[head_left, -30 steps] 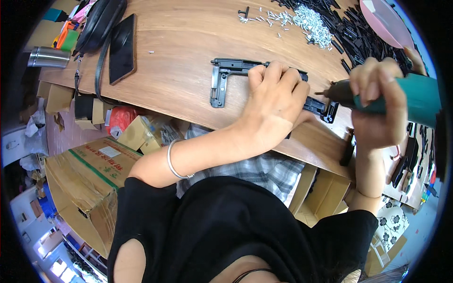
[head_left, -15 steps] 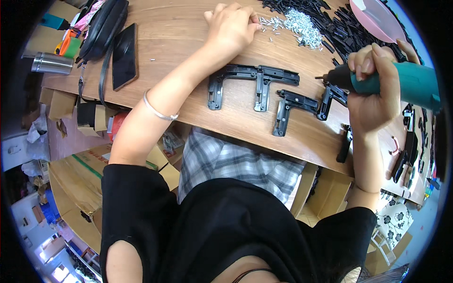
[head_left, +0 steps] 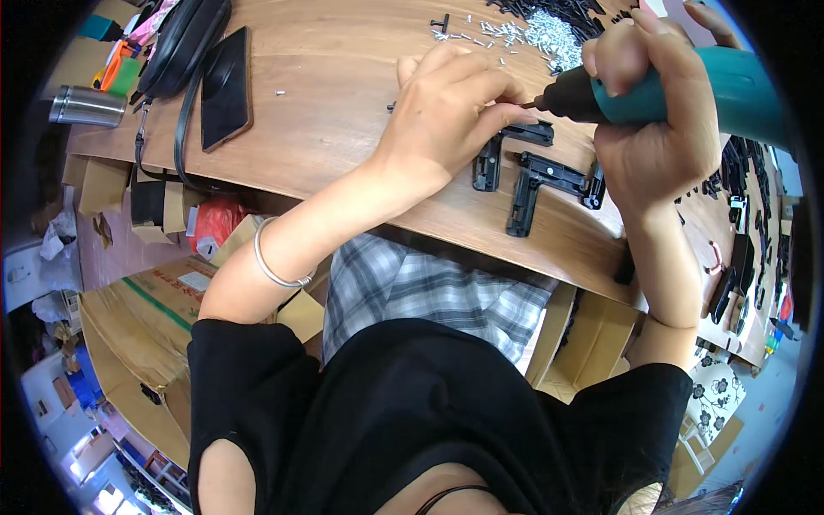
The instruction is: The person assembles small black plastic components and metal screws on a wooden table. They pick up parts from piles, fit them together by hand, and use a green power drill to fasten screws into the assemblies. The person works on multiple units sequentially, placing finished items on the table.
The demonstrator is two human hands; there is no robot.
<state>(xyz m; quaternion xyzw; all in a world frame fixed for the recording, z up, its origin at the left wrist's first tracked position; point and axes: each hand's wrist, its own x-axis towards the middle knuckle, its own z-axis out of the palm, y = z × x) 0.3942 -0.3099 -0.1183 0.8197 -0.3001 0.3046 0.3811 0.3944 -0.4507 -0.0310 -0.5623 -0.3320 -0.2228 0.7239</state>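
My right hand is wrapped round a teal electric screwdriver with a black nose, its bit pointing left. My left hand has its thumb and fingers pinched together at the bit's tip; what they hold is too small to make out. Below the left hand lies a black L-shaped plastic part, half covered by the hand. Closer to the table's front edge is a second black L-shaped part. A third black plastic part touches its right end.
A heap of small silver screws lies at the far side, with black plastic pieces behind it. On the left are a phone, a black bag and a steel cup. Cardboard boxes stand below the table.
My left hand has come from the screw heap toward me and right, to the bit's tip. The screwdriver in my right hand has moved left to meet it.
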